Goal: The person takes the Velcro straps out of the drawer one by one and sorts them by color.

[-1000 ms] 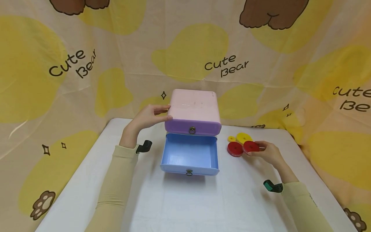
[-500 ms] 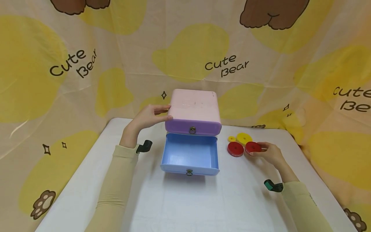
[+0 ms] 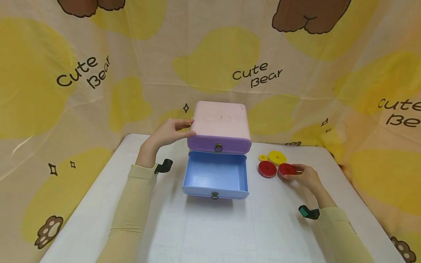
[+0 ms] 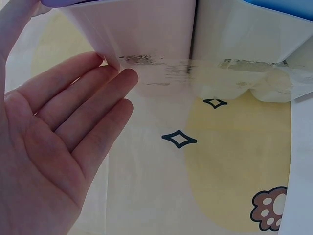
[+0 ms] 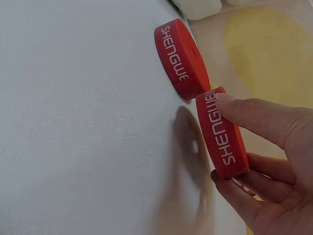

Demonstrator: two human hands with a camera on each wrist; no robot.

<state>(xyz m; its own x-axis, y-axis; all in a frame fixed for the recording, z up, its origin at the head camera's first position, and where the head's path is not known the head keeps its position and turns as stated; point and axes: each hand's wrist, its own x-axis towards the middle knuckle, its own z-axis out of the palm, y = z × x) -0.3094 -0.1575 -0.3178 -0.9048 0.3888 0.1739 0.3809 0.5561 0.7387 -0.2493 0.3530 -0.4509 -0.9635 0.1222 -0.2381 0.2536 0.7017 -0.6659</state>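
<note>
In the head view my left hand [image 3: 169, 132] touches the left side of a small pink drawer box [image 3: 219, 118], thumb at the front corner of its purple upper drawer [image 3: 197, 144]. The left wrist view shows those fingers [image 4: 93, 107] fairly straight, tips at the box's side. Below, the light blue drawer [image 3: 215, 173] stands pulled out with nothing inside. My right hand [image 3: 307, 177] pinches a red tape roll [image 5: 222, 139] lettered "SHENGWE" between thumb and fingers; its shadow falls on the white table beside it. A second red roll [image 3: 267, 169] lies just left of it.
Behind the red rolls lie a larger yellow roll [image 3: 277, 157] and a small yellow ring [image 3: 262, 157]. The white table [image 3: 210, 233] reaches back to a printed yellow cloth [image 3: 217, 54], which rises behind and on both sides.
My right hand has shifted slightly right and toward me with the red tape roll, which now sits farther off the yellow roll. The left hand and the drawer box stay put.
</note>
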